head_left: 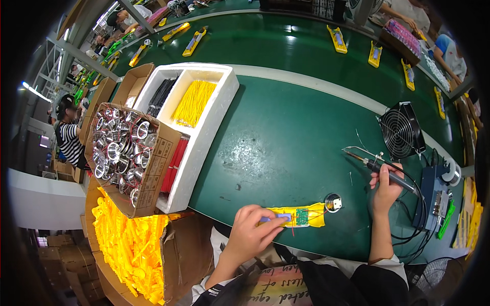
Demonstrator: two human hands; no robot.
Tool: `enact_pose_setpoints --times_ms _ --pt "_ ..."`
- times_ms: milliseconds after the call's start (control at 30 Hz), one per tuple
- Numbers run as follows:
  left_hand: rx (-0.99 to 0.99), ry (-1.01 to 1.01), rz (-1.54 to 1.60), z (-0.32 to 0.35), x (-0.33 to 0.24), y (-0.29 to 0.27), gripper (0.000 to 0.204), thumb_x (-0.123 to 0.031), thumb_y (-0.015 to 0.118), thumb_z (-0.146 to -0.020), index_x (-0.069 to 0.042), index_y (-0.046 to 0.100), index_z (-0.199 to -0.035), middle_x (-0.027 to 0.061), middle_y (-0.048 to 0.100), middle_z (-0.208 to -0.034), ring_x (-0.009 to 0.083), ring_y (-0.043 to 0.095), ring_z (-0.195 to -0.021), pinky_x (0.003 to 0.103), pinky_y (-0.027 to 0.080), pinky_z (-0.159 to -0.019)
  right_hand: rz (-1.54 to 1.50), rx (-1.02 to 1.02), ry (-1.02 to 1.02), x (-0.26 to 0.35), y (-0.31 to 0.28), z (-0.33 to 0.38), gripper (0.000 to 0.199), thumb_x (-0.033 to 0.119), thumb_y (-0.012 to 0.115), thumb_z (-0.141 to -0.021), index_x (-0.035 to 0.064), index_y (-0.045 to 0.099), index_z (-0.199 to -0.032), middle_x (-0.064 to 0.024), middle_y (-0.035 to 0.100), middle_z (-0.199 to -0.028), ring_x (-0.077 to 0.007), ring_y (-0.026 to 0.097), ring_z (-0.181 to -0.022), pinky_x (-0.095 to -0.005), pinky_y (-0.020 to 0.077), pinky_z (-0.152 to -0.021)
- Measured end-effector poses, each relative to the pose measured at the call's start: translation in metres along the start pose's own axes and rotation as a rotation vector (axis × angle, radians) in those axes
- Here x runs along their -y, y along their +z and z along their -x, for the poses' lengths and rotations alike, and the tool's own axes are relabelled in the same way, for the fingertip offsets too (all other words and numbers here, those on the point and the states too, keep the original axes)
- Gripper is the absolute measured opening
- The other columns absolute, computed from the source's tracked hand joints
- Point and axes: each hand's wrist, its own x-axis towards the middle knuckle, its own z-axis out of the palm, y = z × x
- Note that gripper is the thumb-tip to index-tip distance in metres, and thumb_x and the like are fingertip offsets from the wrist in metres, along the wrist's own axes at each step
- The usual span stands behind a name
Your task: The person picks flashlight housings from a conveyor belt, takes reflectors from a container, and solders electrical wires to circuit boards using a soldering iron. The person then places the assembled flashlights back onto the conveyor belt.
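Observation:
A yellow flashlight half-shell (318, 221) lies at the table's near edge. In it sit a purple-blue battery (284, 217) and a small green circuit board (302, 217). Red and dark wires run from the board to a round silver lamp reflector (333, 203) at the shell's right end. My left hand (250, 232) closes its fingers on the battery, covering the shell's left end. Off to the right, my right hand (386, 191) grips a soldering iron (393, 177) by its dark handle. The iron's tip points left, raised above the table and apart from the shell.
A black fan (400, 130) and a blue soldering station (430, 196) with cables stand right. Left are a box of reflectors (158, 171), a white foam tray (206, 125) of wires and a carton of yellow shells (130, 250). A green conveyor (286, 38) carries flashlights; other people work beyond.

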Motion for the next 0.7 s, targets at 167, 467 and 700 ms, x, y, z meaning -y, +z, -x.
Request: enact_pose_setpoints --times_ms 167,467,700 --pt "0.041 0.174 0.060 -0.010 -0.002 0.007 0.020 -0.015 0.069 -0.063 -0.016 0.065 -0.083 -0.0054 0.056 -0.085 0.0186 0.048 -0.080 0.034 0.037 -0.073 -0.010 -0.013 0.025 0.001 0.004 0.000 0.014 0.011 0.053 -0.082 0.0022 0.043 -0.083 -0.0079 0.052 -0.061 -0.0073 0.047 -0.044 -0.0163 0.0359 -0.039" --pt "-0.082 0.051 0.049 -0.008 -0.005 0.029 0.015 -0.014 0.070 -0.061 -0.015 0.065 -0.075 -0.0038 0.059 -0.077 0.0162 0.050 -0.078 0.040 0.035 -0.084 -0.128 0.086 0.072 0.033 0.000 0.009 0.015 0.011 0.053 -0.080 0.0019 0.041 -0.080 -0.0080 0.049 -0.058 -0.0080 0.045 -0.040 -0.0165 0.0343 -0.035" --pt "-0.198 -0.063 0.104 0.000 -0.010 0.037 0.012 -0.012 0.070 -0.060 -0.015 0.064 -0.071 -0.0040 0.055 -0.074 0.0158 0.050 -0.074 0.042 0.038 -0.081 -0.148 0.370 0.226 0.039 -0.001 0.031 0.020 0.011 0.057 -0.074 0.0012 0.040 -0.074 -0.0062 0.046 -0.056 -0.0066 0.040 -0.035 -0.0170 0.0347 -0.034"
